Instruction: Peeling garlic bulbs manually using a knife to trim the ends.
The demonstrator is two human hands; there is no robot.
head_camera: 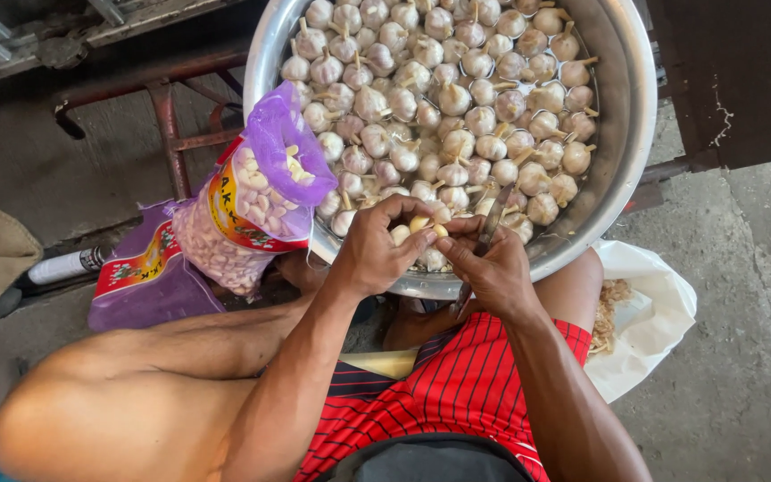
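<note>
Peeking out between curled fingers, only part of the garlic clove [419, 223] shows, pale yellow and smooth, so its full shape cannot be made out. It sits at the meeting point of the two hands, just above the near rim of the metal basin [622, 134], at about 6 o'clock of that basin. The left hand [375, 248] closes around the clove from 9 o'clock, fingertips pinching it. The right hand [491, 268] meets it from 3 o'clock and grips a thin dark knife [491, 223], whose blade points up toward 12 o'clock and whose handle is hidden in the palm. The basin is cut off by the top edge and is heaped with whole garlic bulbs [457, 98], white with dry stalks. At 9 o'clock of the hands, a purple plastic bag [256, 201] full of peeled cloves leans against the basin rim. At 4 o'clock, a white bag [658, 312] with papery peelings lies on the concrete floor, partly hidden behind the person's knee. Red striped shorts [457, 393] fill the lower middle.
</note>
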